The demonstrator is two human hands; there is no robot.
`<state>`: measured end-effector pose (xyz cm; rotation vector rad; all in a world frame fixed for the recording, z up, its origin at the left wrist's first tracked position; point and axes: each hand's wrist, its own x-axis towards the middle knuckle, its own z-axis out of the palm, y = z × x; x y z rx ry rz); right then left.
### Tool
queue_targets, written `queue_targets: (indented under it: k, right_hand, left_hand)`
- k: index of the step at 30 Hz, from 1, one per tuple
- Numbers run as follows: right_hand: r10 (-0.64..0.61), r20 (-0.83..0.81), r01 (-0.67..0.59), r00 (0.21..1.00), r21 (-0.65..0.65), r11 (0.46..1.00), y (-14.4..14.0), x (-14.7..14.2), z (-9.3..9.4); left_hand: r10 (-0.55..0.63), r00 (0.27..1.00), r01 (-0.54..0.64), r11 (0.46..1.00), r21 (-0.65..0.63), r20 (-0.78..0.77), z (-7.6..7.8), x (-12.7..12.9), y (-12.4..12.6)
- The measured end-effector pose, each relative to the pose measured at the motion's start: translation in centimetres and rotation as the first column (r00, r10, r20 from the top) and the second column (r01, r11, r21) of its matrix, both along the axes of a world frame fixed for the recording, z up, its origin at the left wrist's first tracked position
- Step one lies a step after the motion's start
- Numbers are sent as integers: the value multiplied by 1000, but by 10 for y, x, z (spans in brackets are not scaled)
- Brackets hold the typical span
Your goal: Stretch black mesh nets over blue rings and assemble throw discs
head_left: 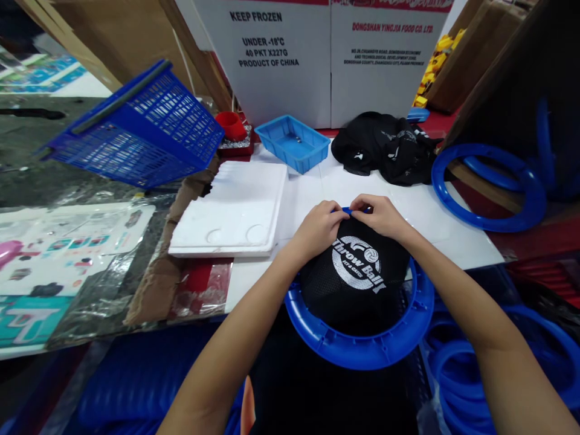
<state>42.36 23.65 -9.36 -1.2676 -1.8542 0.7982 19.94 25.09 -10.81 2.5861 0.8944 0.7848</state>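
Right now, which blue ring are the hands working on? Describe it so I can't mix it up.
Start at the white tabletop under the big frozen-food carton. At its near edge, both hands, left hand and right hand, pinch the far rim of a blue ring. Unlike the bare rings around, it carries black mesh printed "Throw Ball".

Single head-worn view, forward and down, close over table [308, 187].

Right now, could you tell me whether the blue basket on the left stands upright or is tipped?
Tipped: the blue basket leans on one side, its handle pointing up and right.
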Motion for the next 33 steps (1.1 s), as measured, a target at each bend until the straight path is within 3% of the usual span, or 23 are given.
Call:
queue_targets:
  k: [6,12,16,19,22,26,29,31,33]
  right_hand:
    - [18,-31,-19,999,-31,999,1,3,-1]
    - [29,76,-31,997,16,999,5,0,-3]
    - [-9,347,-45,938,150,988,-9,7,17]
    - [-146,586,-14,797,259,966,-45,16,39]
    - [-276,716,62,641,310,949,-96,22,49]
    - [-358,754,160,551,325,932,-146,24,36]
    - [-388,772,274,503,283,919,-153,28,23]
    - [-346,815,333,465,201,921,-145,35,19]
    - [-297,830,351,471,133,927,-131,45,14]
  left_hand:
    - [-12,1000,12,999,-29,21,0,-1,1]
    - [6,1000,-7,1000,-4,-19,1,1,1]
    - [43,995,-40,999,31,-92,3,2,-1]
    - [150,974,-135,986,99,-171,3,2,-3]
    - [309,934,-276,942,189,-180,1,0,-5]
    - [491,862,-459,862,215,-128,6,-3,-14]
    - [574,744,-543,818,190,-341,23,-4,-35]
    - [567,654,-571,804,164,-501,38,-4,-58]
    - [523,620,-592,801,88,-586,52,-6,-87]
